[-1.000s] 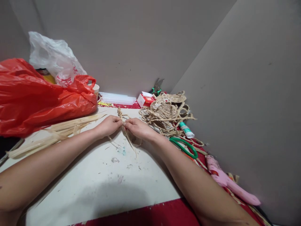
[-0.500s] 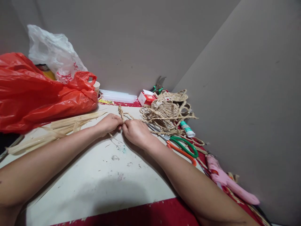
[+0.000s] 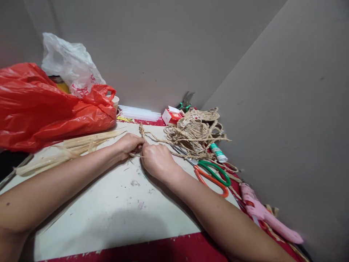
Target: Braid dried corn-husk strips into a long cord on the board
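My left hand and my right hand meet over the white board, both with fingers pinched closed on a twisted straw cord. The cord's knotted end rises beyond my fingertips, and a length of it runs right toward a tangled heap of straw rope. A thin loose strand pokes out below the fingers. The grip point itself is partly hidden by the fingers. Flat dried straw strips lie beyond my left forearm.
Scissors with green and orange handles lie by my right forearm, near a pink glue gun. Pruning shears, a small red-white box and clear glue sticks line the wall. A red plastic bag fills the left.
My right hand has turned slightly and dropped a little at the cord, with the loose strand shifting between the hands. The whole view has moved slightly.
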Demonstrator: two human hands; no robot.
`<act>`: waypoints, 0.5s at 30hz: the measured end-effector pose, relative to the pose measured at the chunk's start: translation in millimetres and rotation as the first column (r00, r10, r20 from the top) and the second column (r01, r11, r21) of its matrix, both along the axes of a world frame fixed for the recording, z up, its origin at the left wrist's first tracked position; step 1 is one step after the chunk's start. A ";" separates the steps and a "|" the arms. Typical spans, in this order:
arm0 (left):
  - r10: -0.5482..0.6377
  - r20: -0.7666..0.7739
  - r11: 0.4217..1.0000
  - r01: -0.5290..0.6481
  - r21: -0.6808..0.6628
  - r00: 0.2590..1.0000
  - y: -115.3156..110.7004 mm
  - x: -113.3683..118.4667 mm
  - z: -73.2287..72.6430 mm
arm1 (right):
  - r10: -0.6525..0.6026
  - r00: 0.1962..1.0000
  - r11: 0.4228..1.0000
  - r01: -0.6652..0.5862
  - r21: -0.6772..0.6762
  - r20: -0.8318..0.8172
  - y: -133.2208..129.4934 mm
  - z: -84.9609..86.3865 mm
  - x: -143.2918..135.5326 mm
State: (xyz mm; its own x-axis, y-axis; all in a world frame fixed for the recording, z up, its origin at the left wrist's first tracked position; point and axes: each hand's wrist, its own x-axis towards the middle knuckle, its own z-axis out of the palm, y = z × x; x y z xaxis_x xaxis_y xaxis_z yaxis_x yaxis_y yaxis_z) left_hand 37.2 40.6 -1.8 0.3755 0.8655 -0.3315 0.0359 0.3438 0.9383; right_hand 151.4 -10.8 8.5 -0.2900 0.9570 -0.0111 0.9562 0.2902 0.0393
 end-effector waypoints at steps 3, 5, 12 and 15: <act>0.006 0.015 1.000 -0.005 -0.029 1.000 0.1 1.0 -1.2 | 0.015 1.000 1.000 -0.015 -0.016 0.001 -5.3 2.0 -3.8; 0.017 0.006 0.999 -0.017 -0.037 1.000 -0.7 1.5 -1.4 | 0.080 0.997 0.996 -0.080 -0.043 -0.013 -11.9 6.4 -6.6; -0.064 0.031 0.997 0.063 0.044 0.997 0.4 -6.4 0.6 | 0.192 0.871 0.945 -0.288 -0.155 -0.452 -8.3 38.6 15.7; -0.111 0.055 0.993 0.109 0.041 0.992 4.0 -10.7 1.1 | 0.016 0.807 0.992 0.061 0.109 -0.591 14.6 32.8 30.9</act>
State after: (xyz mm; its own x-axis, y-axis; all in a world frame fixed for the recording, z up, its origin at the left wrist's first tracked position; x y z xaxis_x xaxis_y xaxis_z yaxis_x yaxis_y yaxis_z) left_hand 26.5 44.6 -0.7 0.4867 0.8292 -0.2749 0.0180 0.3050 0.9522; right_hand 182.4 3.8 41.4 -0.1825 0.9463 0.2670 0.8121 0.2982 -0.5016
